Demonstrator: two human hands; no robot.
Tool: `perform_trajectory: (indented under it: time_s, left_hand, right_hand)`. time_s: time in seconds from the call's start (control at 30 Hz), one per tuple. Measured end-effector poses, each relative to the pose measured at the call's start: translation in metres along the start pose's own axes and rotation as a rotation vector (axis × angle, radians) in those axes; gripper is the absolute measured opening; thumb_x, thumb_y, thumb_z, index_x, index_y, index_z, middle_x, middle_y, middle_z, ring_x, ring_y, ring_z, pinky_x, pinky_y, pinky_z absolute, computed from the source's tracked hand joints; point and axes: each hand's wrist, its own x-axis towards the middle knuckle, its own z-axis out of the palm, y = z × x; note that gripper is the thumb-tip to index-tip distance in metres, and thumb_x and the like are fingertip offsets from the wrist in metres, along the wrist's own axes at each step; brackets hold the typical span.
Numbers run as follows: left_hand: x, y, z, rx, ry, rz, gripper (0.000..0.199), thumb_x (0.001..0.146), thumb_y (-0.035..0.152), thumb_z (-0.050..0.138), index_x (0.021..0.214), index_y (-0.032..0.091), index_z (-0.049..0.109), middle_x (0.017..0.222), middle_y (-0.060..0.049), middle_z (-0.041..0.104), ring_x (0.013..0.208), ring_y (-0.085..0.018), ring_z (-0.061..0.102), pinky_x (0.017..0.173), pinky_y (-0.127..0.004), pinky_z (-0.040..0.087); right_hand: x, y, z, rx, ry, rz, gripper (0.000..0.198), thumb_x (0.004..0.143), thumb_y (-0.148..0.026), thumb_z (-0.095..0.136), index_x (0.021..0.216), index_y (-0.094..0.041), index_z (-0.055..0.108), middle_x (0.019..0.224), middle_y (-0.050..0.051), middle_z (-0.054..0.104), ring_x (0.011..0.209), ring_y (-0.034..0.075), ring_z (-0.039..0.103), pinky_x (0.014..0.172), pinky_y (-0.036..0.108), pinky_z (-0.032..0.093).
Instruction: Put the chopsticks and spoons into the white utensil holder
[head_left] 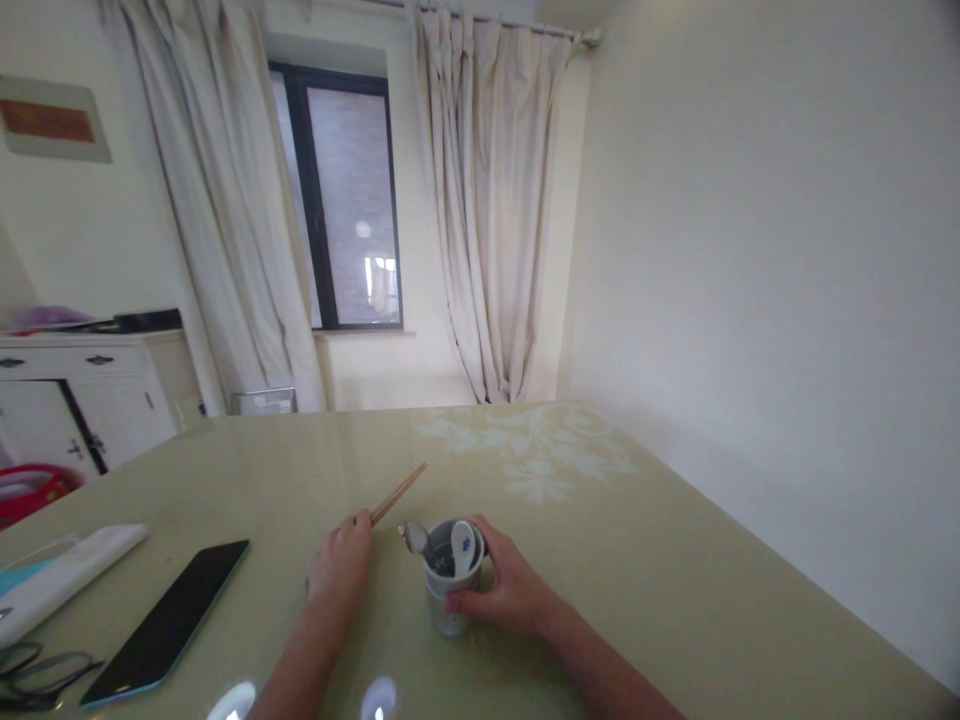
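My right hand (510, 585) is wrapped round the right side of a grey-white cup (450, 608), which stands upright on the table. Inside the cup lean a metal spoon (415, 537) and a white ceramic spoon (463, 547) with a blue mark on it. Left of the cup, my left hand (343, 560) is closed on a pair of wooden chopsticks (400, 493). Their tips point away to the upper right, and their other ends are hidden by the hand.
A black tablet (169, 620) lies on the glossy table (675, 600), with a white box-like object (67, 580) and dark-framed glasses (45, 672) further left. Behind stand a white cabinet (120, 385) and curtains (495, 200). A wall (772, 250) runs along the right edge.
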Motion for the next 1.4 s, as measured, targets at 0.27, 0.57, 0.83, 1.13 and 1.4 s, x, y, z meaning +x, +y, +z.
perform_trajectory:
  time_s: [0.27,0.57,0.83,1.13,1.4]
  left_hand:
    - [0.007,0.001,0.011,0.001,-0.060,0.012,0.039,0.102,0.008,0.034,0.116,0.019,0.068,0.123,-0.016,0.076,0.109,-0.030,0.076,0.089,-0.038,0.054]
    - [0.012,-0.008,0.021,-0.066,-0.056,0.056,0.036,0.109,0.030,0.037,0.110,0.021,0.072,0.120,-0.014,0.078,0.110,-0.029,0.076,0.091,-0.037,0.055]
    - [0.020,-0.013,0.040,-0.181,-0.022,0.220,0.046,0.102,0.032,0.054,0.146,0.020,0.064,0.162,-0.016,0.056,0.153,-0.029,0.049,0.128,-0.044,0.034]
    - [0.012,-0.004,0.039,-0.192,0.062,0.120,0.040,0.106,0.035,0.044,0.130,0.021,0.073,0.151,-0.017,0.066,0.137,-0.035,0.064,0.115,-0.052,0.048]
    - [-0.016,0.046,0.007,-1.010,0.124,0.353,0.050,0.105,0.054,0.044,0.125,0.021,0.076,0.130,-0.013,0.079,0.125,-0.029,0.072,0.115,-0.046,0.052]
  right_hand:
    - [-0.002,-0.001,0.000,0.012,-0.021,-0.014,0.069,0.073,-0.049,0.095,0.129,-0.022,0.064,0.119,0.007,0.073,0.108,0.027,0.067,0.098,0.039,0.050]
    - [-0.002,-0.003,-0.001,-0.010,-0.033,-0.030,0.066,0.077,-0.053,0.092,0.129,-0.023,0.063,0.119,0.007,0.073,0.107,0.028,0.067,0.097,0.041,0.051]
    - [-0.002,-0.003,-0.002,-0.016,-0.033,-0.033,0.067,0.077,-0.049,0.094,0.130,-0.023,0.063,0.120,0.006,0.073,0.108,0.027,0.067,0.097,0.038,0.051]
    - [-0.002,-0.002,0.001,-0.059,0.013,-0.033,0.064,0.079,-0.045,0.092,0.132,-0.024,0.062,0.122,0.007,0.074,0.110,0.027,0.070,0.099,0.040,0.053]
    - [-0.001,0.010,0.004,-0.452,0.330,0.112,0.100,0.065,-0.052,0.099,0.148,-0.024,0.052,0.141,0.015,0.066,0.130,0.037,0.065,0.110,0.051,0.053]
